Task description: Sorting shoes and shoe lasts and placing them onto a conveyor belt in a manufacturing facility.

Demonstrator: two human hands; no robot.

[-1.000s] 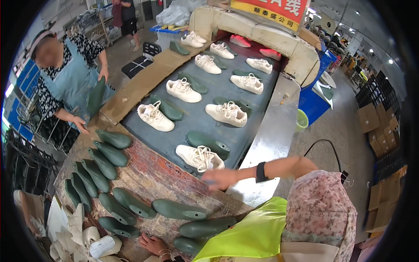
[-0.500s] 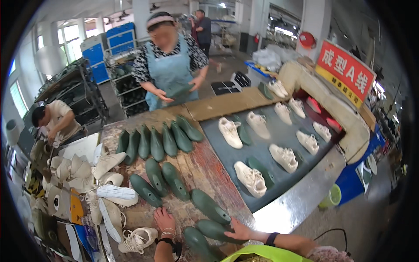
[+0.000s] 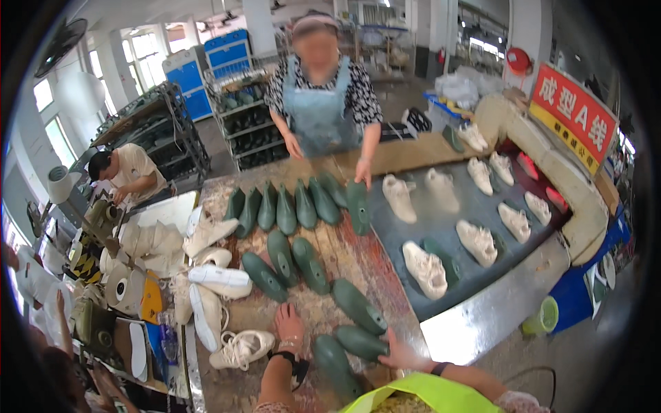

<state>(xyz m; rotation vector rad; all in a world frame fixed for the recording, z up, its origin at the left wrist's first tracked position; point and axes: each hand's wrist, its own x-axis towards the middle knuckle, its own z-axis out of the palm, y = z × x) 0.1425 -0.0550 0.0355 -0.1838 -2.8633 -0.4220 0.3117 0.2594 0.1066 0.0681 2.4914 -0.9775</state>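
Head view: looking down on a worn brown worktop [image 3: 344, 255] strewn with dark green shoe lasts; a grey conveyor belt [image 3: 482, 206] runs off to the right
Left hand [image 3: 289, 323]: flat on the worktop, palm down, fingers [image 3: 284, 311] spread and holding nothing; a dark band sits at the wrist; nearest thing is a green last [image 3: 335, 365] just to its right
Right hand [image 3: 399, 356]: resting against the end of another green last [image 3: 361, 342]; fingers loosely curled at its heel; cannot tell if they truly grip it
Third last [image 3: 359, 306]: lies slantwise just above that one, apart from both hands
Row of lasts [image 3: 296, 205]: stands side by side at the far edge of the worktop; three more lie loose in the middle
White shoe [image 3: 241, 347]: laced, on its side, left of the left hand; more pale uppers are heaped beyond it
Belt load: cream shoes [image 3: 425, 268] spaced in rows, some with green lasts alongside
Co-worker in a blue apron [image 3: 320, 117]: stands across the worktop; one hand touches the end last of the row at the belt's edge
Second person [image 3: 127, 172]: bent over a bench at far left
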